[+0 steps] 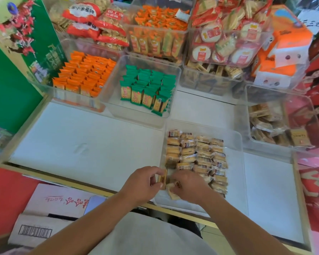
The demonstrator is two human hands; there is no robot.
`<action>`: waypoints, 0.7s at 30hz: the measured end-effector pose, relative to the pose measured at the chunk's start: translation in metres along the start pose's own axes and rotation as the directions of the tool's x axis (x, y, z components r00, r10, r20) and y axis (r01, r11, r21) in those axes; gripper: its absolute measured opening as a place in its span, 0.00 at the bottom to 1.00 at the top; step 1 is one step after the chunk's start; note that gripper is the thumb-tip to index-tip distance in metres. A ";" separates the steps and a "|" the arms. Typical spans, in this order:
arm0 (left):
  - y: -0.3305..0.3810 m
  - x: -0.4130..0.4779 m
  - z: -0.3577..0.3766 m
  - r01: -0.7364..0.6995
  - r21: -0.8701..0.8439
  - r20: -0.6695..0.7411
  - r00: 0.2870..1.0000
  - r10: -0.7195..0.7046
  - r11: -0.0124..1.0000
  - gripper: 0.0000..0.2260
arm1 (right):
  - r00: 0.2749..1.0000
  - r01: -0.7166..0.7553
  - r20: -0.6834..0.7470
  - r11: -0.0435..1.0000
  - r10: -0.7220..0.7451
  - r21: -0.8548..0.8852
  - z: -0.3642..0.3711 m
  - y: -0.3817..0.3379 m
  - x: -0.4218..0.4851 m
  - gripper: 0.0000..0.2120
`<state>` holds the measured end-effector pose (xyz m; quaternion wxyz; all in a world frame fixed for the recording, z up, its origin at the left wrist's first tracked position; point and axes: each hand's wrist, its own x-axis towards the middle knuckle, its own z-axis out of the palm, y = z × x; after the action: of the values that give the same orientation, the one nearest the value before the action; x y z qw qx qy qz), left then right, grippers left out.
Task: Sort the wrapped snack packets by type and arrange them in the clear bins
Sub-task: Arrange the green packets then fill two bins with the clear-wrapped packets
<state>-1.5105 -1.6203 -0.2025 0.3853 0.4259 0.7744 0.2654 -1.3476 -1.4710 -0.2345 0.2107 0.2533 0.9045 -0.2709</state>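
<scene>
From the head view, your left hand [145, 181] pinches a tan biscuit packet [163, 178] between thumb and curled fingertips, holding it on edge at the near left corner of the clear bin [235, 181]. This bin sits at the near edge of the white worktop [85, 144]. Your right hand [189, 187] is just beside it, with its fingers curled round a second packet [177, 184] that has a dark label, low inside the same corner. The two hands are almost touching.

The rows of tan packets [195, 153] fill the bin from its far left corner toward you. The green packets [147, 89] and orange packets [85, 74] stand in their own bins toward the far edge.

These packets look light, and the film wrap is probably slick and crinkly. The biscuit inside is likely stiff but brittle, so don't squeeze across the flat faces. Take each one by its long sides, or by the crimped end seals, with a light pinch. The standing rows seem loosely packed, so a nudge could tip the neighbouring packets.
</scene>
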 end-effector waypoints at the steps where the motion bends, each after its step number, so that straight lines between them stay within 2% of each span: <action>1: -0.001 -0.002 0.000 0.001 -0.005 0.014 1.000 -0.001 1.000 0.15 | 0.999 -0.008 0.049 0.999 0.010 -0.042 0.005 -0.001 0.004 0.19; 5: -0.005 -0.006 -0.003 0.016 -0.029 0.055 0.998 -0.015 0.999 0.18 | 0.983 -0.090 0.158 0.996 0.090 -0.006 0.006 0.001 0.013 0.25; 9: -0.003 -0.007 -0.005 0.032 -0.020 0.084 0.996 -0.030 0.999 0.18 | 0.971 -0.114 0.216 0.993 0.102 0.044 -0.002 0.003 0.012 0.38; 11: -0.001 -0.007 -0.005 0.035 -0.018 0.094 0.995 -0.033 0.999 0.18 | 0.968 -0.113 0.232 0.993 0.100 0.043 -0.007 0.003 0.010 0.38; 15: -0.001 -0.005 -0.004 0.039 0.010 0.083 0.996 -0.040 0.999 0.18 | 0.963 -0.113 0.253 0.991 0.092 0.068 -0.018 -0.002 0.004 0.31; 17: 0.001 -0.006 -0.005 0.035 0.051 0.086 0.996 -0.039 0.998 0.18 | 0.974 -0.132 0.200 0.986 0.111 0.097 -0.026 -0.004 -0.003 0.28; 19: 0.004 -0.009 -0.006 0.003 0.146 0.071 0.997 -0.014 0.989 0.18 | 0.982 -0.180 0.081 0.970 0.169 0.164 -0.036 -0.002 -0.016 0.28; 21: 0.011 -0.008 -0.007 -0.095 0.385 0.033 0.996 0.089 0.918 0.14 | 0.962 -0.235 -0.047 0.901 0.270 0.364 -0.045 0.003 -0.033 0.27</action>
<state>-1.5080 -1.6225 -0.1875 0.2869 0.5311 0.7878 0.1224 -1.3307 -1.4533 -0.1843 0.1509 0.4152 0.8091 -0.3875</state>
